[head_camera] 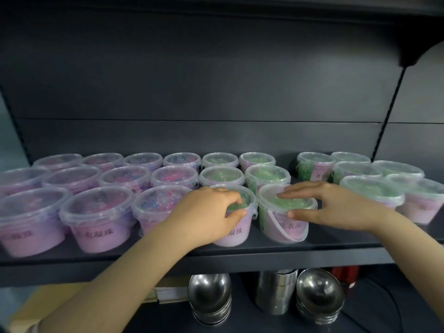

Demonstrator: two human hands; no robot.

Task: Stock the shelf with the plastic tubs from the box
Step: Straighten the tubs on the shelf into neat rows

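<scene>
Several clear-lidded plastic tubs stand in rows on the dark shelf (264,253), pink-filled ones on the left and green-filled ones toward the right. My left hand (209,212) grips the lid rim of a front-row tub (234,233) with a pink label and green contents. My right hand (336,205) lies over the neighbouring green tub (281,224), fingers straight across its lid and thumb against its side; its white handle hangs down in front. The box is out of view.
A group of green tubs (374,188) stands further right, with a gap (288,159) in the back row. Under the shelf are stacked steel bowls (210,296) (319,296), a stack of steel tins (276,292), a red object (346,275) and black cable.
</scene>
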